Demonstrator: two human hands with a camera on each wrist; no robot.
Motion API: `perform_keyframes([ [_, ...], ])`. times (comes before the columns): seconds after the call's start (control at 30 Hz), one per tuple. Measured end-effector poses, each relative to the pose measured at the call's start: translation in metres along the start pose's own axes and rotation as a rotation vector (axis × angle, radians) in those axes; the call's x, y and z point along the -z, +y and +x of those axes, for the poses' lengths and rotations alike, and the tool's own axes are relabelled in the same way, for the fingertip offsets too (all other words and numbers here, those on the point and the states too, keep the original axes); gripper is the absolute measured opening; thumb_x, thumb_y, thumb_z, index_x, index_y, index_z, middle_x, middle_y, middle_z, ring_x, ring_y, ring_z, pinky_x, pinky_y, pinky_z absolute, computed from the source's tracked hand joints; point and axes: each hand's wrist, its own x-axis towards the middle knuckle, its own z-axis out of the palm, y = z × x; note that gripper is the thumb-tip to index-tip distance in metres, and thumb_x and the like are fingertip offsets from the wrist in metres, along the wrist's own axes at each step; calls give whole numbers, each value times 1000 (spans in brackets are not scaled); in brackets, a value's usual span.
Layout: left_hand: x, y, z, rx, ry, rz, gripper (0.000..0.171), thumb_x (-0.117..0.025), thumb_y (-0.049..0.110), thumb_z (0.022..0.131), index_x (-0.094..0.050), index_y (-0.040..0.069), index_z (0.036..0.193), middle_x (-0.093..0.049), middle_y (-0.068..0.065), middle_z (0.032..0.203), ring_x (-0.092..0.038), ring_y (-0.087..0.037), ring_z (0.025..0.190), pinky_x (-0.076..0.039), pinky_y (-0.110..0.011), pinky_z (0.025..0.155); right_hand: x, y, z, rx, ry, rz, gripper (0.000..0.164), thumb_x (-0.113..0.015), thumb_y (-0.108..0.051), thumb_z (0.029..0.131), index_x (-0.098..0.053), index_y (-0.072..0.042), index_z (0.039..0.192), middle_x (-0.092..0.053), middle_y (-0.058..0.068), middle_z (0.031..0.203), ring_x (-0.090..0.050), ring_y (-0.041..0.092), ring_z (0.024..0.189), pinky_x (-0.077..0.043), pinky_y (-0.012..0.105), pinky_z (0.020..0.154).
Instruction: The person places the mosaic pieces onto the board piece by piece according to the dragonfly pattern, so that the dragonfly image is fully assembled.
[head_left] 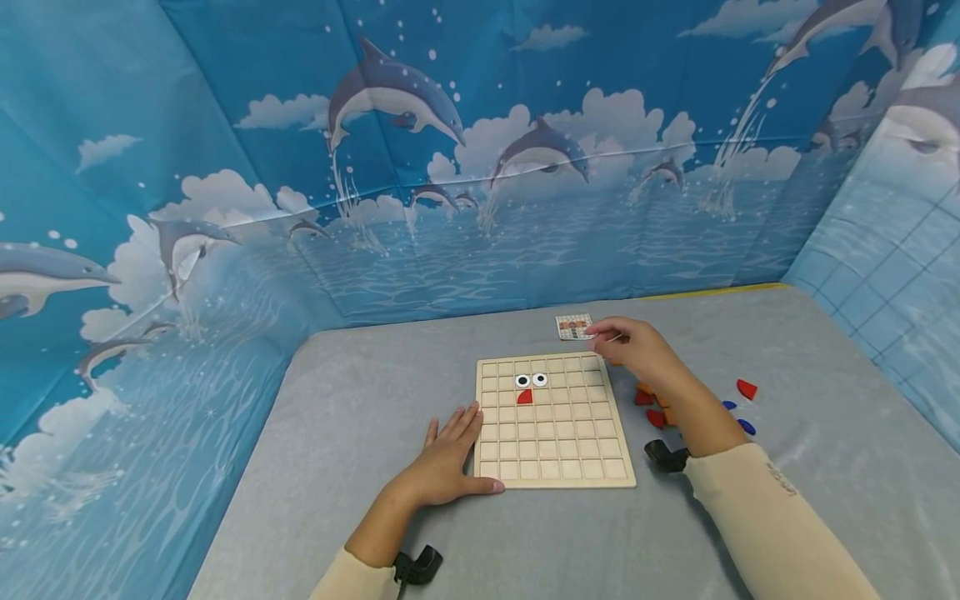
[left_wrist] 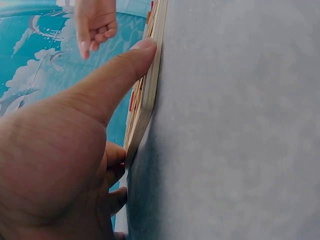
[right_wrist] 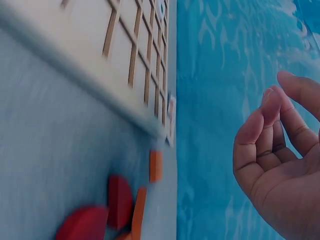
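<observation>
A square wooden grid board lies on the grey surface. Two eye pieces and a red quarter-round piece sit in its upper cells. My left hand rests at the board's lower left corner, fingers along the left side and thumb on the near edge. My right hand is raised beyond the board's far right corner, beside a small printed card. In the right wrist view, its fingers bend loosely near the thumb, and nothing shows between them.
Right of the board lie red pieces and orange pieces, partly hidden under my right forearm. Farther right are another red piece and blue pieces. A dolphin-print curtain stands behind the table.
</observation>
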Motion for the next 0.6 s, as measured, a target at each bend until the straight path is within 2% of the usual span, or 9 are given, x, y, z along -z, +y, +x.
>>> perform_keyframes([
  [0.23,1,1,0,1,0,1,115,-71,68,82,-13,13,164,-3,0,173,-3,-28,160,2,-65,124,15,11,-10,-27,-20,-26,39,-57,-27,104,-58,-8,139,-57,19,130,-56,32,111,-50,50,95],
  [0.47,2,2,-1,-3,1,-3,115,-72,68,82,-12,12,164,-3,-1,173,-3,-28,160,2,-65,124,22,21,-20,-105,-80,-103,42,-62,-31,101,-61,-5,134,-62,15,119,-59,29,103,-54,37,84],
  [0.6,2,2,-1,-2,-1,-5,115,-72,67,82,-13,12,164,-4,-1,173,-4,-28,160,2,-65,123,22,28,-24,-162,-137,-132,39,-65,-32,99,-65,-5,128,-65,13,115,-60,26,96,-53,34,78],
])
